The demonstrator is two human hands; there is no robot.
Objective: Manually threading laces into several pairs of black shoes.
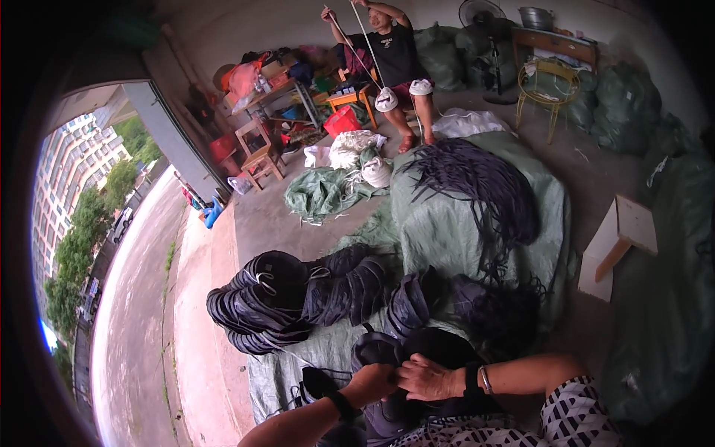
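Note:
In front of my lap lies a dark shoe upper [378, 349], its rounded opening facing up. My left hand [370, 384] is closed on it from the left, fingertips pinched together. My right hand [428, 378] meets the left one over the upper, fingers bent and closed on it; any lace between the fingertips is hidden. Just beyond stand nested stacks of dark uppers [257, 305], some tied with pale string. Another small stack [408, 302] leans to their right. Long dark laces [477, 179] are heaped on a large green wrapped bale [439, 223].
Across the room a seated person [391, 56] holds up white cords. White bundles and a green sack [320, 192] lie on the floor before them. A wooden chair [257, 153], a yellow chair [550, 86], a fan [491, 56] and a cardboard piece [617, 242] stand around. An open doorway is at left.

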